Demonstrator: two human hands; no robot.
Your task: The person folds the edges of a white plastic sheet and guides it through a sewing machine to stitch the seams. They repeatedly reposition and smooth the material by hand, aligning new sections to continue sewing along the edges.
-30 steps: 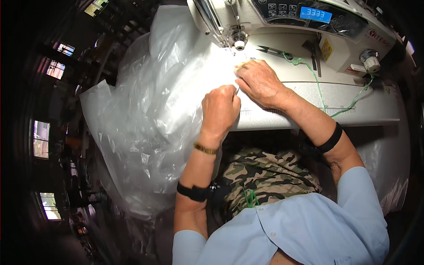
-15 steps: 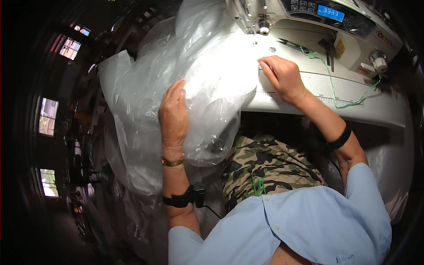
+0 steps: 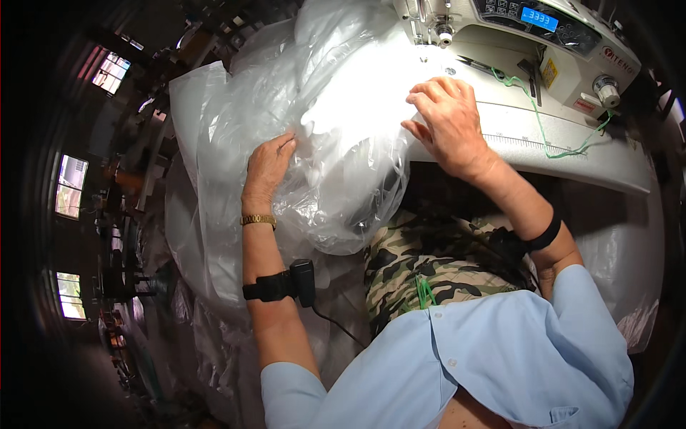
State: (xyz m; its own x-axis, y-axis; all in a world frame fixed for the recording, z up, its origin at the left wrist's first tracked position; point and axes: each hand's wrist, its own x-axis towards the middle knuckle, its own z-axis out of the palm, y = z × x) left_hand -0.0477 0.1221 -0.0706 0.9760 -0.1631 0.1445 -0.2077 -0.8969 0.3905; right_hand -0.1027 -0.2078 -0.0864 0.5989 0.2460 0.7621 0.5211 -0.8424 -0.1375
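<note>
The translucent plastic sheeting [image 3: 236, 136] lay heaped and creased across the upper middle of the frame, spilling left and down, with its right part washed out under a bright light. A rounded fold hung down near the centre of the frame, beside the front edge of the white machine bed [image 3: 493, 93].

The left hand [image 3: 266, 170], left of centre, rested against the sheeting, its thumb and fingers drawn close together at the tips; whether a fold was caught between them I could not tell. The right hand [image 3: 451, 123], just above centre, was over the right edge of the sheeting, fingers bent and a little parted, the thumb well away from the forefinger, with a gap between.

A gold-coloured band [image 3: 258, 219] circled the left wrist, and below it a black strap [image 3: 270, 287] carried a small black box [image 3: 303, 282]. Another black band [image 3: 547, 233] wrapped the right forearm.

At the upper right stood a white sewing machine [image 3: 568, 71] with a lit blue display [image 3: 539, 19]. On its bed lay dark snips [image 3: 475, 66], a dark T-shaped tool [image 3: 532, 77] and a green thread [image 3: 509, 80] that looped down over the front edge.

Camouflage trousers [image 3: 446, 268] and a light blue shirt [image 3: 500, 343] filled the lower middle and lower right. Small windows [image 3: 71, 186] glowed at the dark left side.
</note>
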